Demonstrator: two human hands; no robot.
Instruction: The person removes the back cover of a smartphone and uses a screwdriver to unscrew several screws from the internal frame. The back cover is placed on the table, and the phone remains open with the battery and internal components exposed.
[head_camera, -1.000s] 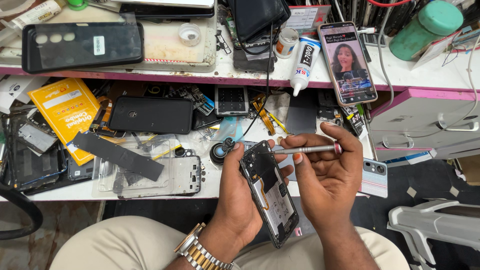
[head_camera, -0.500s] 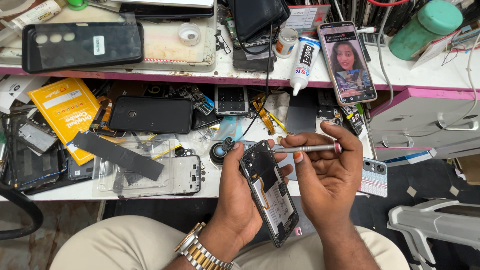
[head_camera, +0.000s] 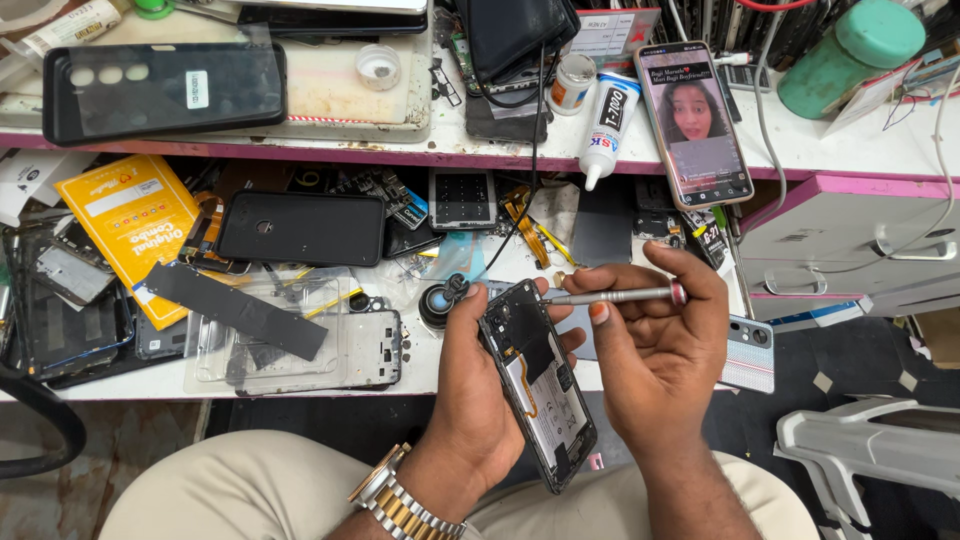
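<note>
Far left on my cluttered white desk (head_camera: 120, 385) lies a yellow printed cardboard packet (head_camera: 130, 225), then a black plastic phone back cover (head_camera: 300, 228). My left hand (head_camera: 480, 400) has its grip closed round the opened black phone with its back off (head_camera: 538, 385), held tilted above my lap, just off the desk's near edge. My right hand (head_camera: 655, 355) pinches a slim silver metal screwdriver (head_camera: 612, 296) lying level, its tip at the phone's top edge. Behind, a lit phone (head_camera: 695, 122) leans on the shelf.
</note>
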